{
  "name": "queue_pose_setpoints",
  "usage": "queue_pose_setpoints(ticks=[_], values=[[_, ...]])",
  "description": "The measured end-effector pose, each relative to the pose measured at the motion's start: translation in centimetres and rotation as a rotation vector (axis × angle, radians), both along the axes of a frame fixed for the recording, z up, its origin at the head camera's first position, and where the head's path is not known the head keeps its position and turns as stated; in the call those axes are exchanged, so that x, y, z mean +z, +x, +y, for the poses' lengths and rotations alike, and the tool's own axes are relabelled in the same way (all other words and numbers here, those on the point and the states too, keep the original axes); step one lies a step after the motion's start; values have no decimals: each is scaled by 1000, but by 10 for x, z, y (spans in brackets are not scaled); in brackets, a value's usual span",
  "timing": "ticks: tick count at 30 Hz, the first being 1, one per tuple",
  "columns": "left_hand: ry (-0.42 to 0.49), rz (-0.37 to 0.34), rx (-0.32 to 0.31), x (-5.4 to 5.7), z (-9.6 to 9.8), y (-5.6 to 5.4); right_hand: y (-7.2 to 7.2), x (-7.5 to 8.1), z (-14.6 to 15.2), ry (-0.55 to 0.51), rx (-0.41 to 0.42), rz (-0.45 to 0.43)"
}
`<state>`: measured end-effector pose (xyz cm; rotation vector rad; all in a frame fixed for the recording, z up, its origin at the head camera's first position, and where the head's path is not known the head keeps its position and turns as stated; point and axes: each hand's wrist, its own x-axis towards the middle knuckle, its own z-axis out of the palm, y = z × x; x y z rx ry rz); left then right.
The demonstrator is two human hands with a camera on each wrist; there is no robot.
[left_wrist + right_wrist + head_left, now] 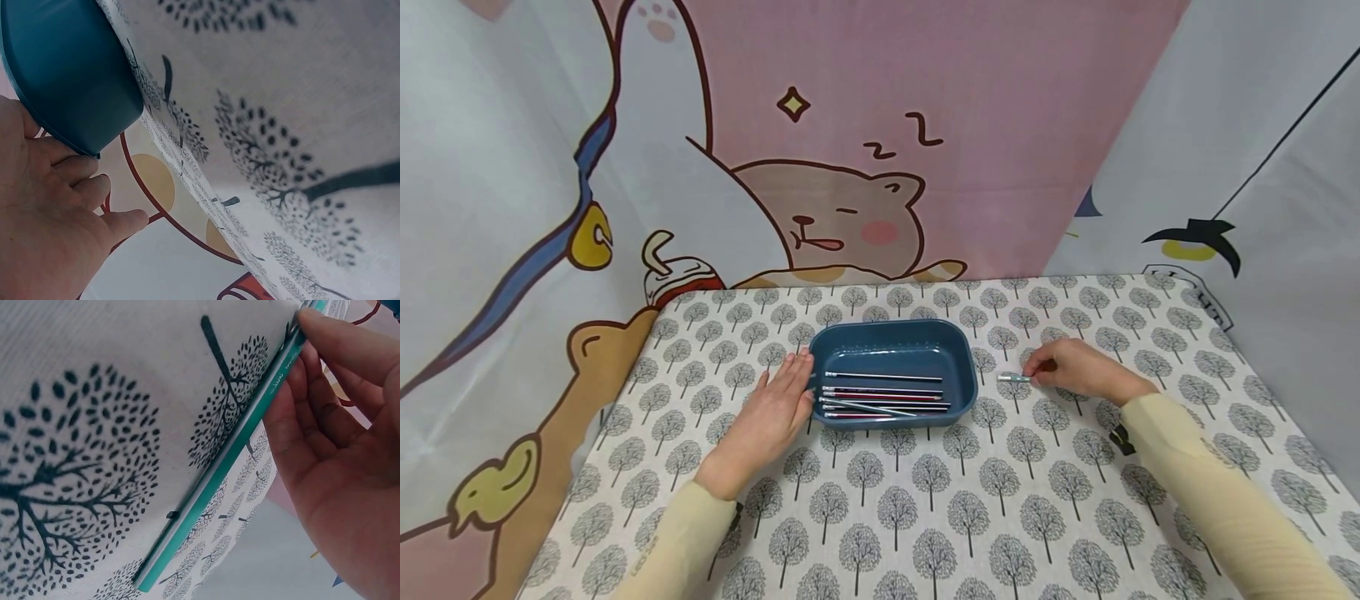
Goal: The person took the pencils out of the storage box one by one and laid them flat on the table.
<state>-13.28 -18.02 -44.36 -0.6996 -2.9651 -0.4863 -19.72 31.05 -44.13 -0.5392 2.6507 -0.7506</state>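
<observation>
My right hand pinches a green pencil between thumb and fingers, low over the cloth to the right of a dark blue tray. In the head view only a short pale end of this pencil shows, pointing at the tray; the hand covers the rest. Along the tray's left rim lies my left hand, its fingers fairly straight and touching the edge; the left wrist view shows the fingertips against the blue wall. Inside the tray, several pencils lie roughly side by side, most in its front half.
A white cloth printed with grey trees covers the table. Behind it hangs a curtain with a sleeping cartoon bear, and more printed fabric closes off both sides. A small dark object shows beside the right sleeve.
</observation>
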Motion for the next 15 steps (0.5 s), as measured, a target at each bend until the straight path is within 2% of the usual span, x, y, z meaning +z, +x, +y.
queue_pose_setpoints(ticks=[15], values=[[-5,-1,-6,0,-1,-1,0,-1,0,-15,-17,-28]])
